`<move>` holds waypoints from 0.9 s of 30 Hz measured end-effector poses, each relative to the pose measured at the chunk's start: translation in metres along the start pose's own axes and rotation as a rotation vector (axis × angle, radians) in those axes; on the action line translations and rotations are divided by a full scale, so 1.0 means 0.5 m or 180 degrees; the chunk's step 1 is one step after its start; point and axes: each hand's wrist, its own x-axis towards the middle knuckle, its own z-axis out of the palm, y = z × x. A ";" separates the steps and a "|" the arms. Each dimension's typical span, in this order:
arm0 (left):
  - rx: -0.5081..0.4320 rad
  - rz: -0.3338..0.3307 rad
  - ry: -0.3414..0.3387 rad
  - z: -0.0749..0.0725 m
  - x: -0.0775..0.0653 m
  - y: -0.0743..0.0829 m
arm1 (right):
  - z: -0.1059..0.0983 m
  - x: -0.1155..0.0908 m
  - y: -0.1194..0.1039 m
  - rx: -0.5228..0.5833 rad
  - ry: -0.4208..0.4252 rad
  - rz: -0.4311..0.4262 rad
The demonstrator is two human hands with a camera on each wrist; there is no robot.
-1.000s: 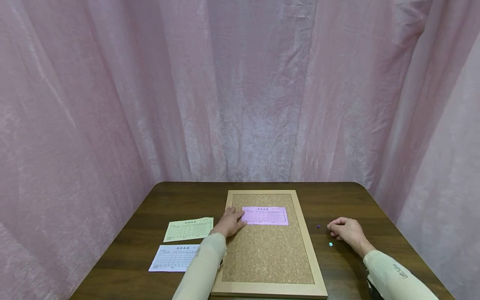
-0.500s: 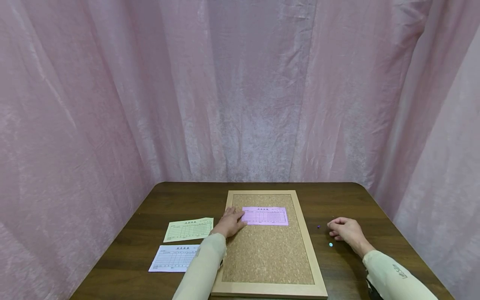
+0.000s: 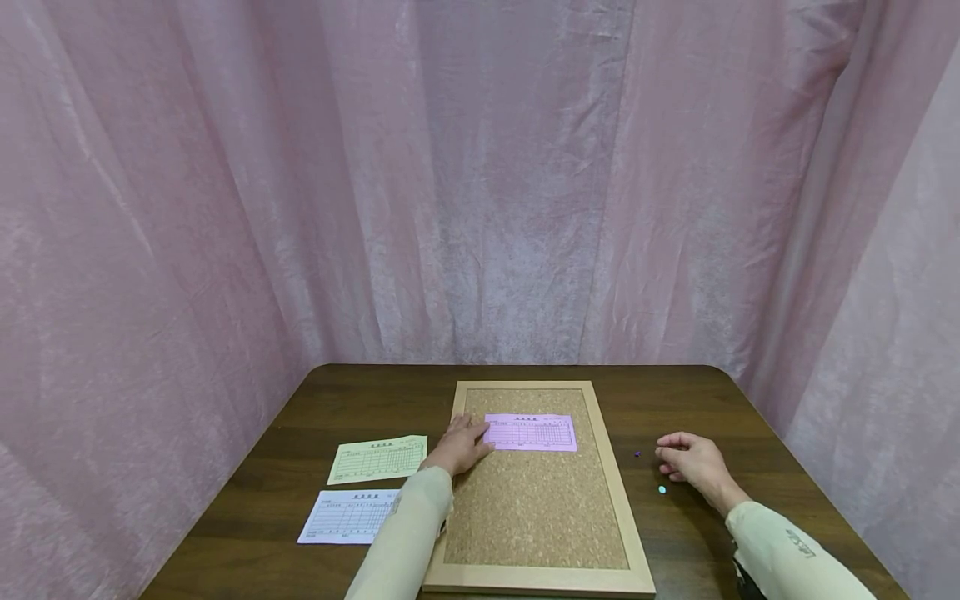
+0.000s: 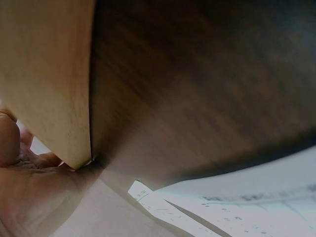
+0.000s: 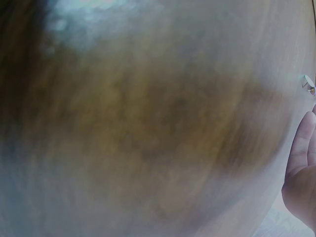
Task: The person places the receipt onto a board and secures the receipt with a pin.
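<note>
A framed cork board (image 3: 536,512) lies on the table with a pink printed slip (image 3: 530,432) on its upper part. My left hand (image 3: 459,447) rests on the board's left frame edge, its fingertips at the slip's left end. My right hand (image 3: 693,465) is low over the table right of the board, thumb and index finger close together. Whether anything is between them is too small to tell. Beside it lie a purple thumbtack (image 3: 637,454) and a mint thumbtack (image 3: 662,490). The right wrist view shows a thumbtack (image 5: 308,85) beyond the fingers, its pin visible.
Left of the board lie a yellow-green slip (image 3: 378,460) and a white slip (image 3: 348,517), the latter partly covered by the left sleeve (image 3: 408,525). Pink curtains (image 3: 480,183) hang behind the dark wooden table (image 3: 390,392).
My right hand has shifted very slightly to the right, and its index finger and thumb look a little farther apart. The left hand and the slips stay where they were.
</note>
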 end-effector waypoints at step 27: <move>0.0054 0.0023 0.0007 -0.004 -0.002 0.004 | -0.004 0.007 0.002 -0.0061 0.0028 -0.0025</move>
